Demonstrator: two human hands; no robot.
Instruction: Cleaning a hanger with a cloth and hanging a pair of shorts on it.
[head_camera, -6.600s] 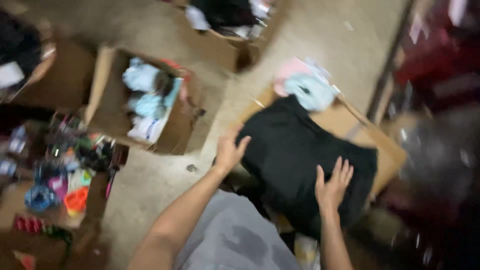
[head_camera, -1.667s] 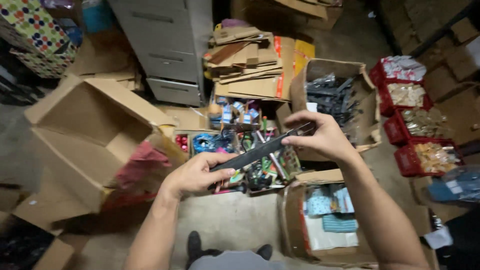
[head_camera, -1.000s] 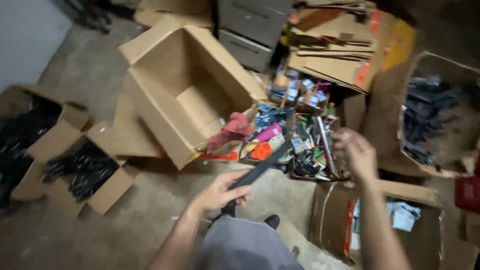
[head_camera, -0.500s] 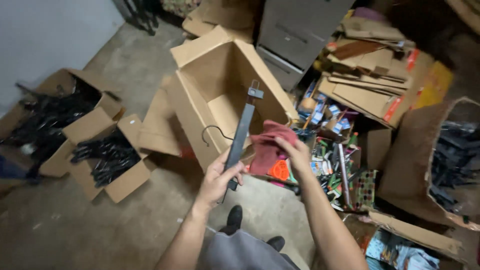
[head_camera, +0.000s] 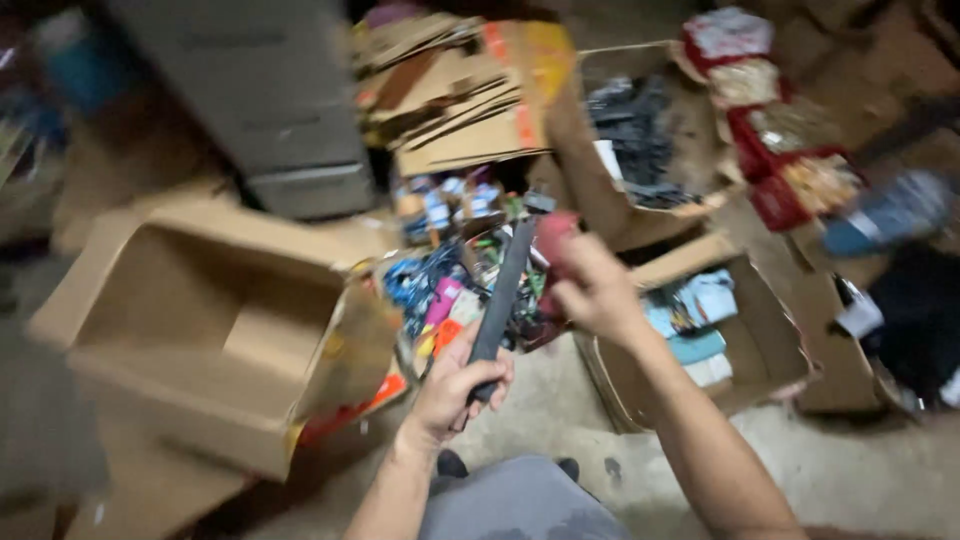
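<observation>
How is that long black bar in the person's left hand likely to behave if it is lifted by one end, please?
The black bar probably stays stiff: held only at its lower end by the left hand, it stands straight without sagging. It seems fairly light, since a one-handed grip carries it. The right hand is near its top, perhaps steadying it; blur hides the contact.

Two hands (head_camera: 462, 385), one black hanger (head_camera: 503, 290)
</observation>
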